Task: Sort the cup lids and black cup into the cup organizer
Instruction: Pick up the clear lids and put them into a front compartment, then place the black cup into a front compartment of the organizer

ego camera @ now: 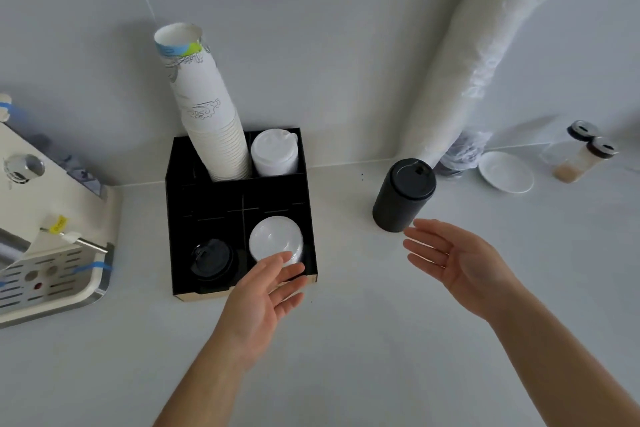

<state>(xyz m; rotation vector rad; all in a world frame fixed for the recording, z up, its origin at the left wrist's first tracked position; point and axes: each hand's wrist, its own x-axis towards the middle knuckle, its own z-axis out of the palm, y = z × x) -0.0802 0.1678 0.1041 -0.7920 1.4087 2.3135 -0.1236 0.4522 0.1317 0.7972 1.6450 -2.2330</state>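
The black cup organizer (239,198) stands against the wall. Its back compartments hold a tall stack of white paper cups (204,107) and a stack of white lids (274,153). Black lids (212,258) sit in the front left slot and clear white lids (275,239) in the front right slot. The black cup (403,196), with a black lid on, stands upright on the counter to the organizer's right. My left hand (263,295) hovers open at the organizer's front right corner. Just below and right of the black cup is my right hand (457,265), open, palm up.
A coffee machine with a drip tray (52,274) fills the left edge. A long plastic-wrapped sleeve of cups (478,55) leans on the wall at the right. A white saucer (506,172) and two shaker jars (585,156) stand at the back right.
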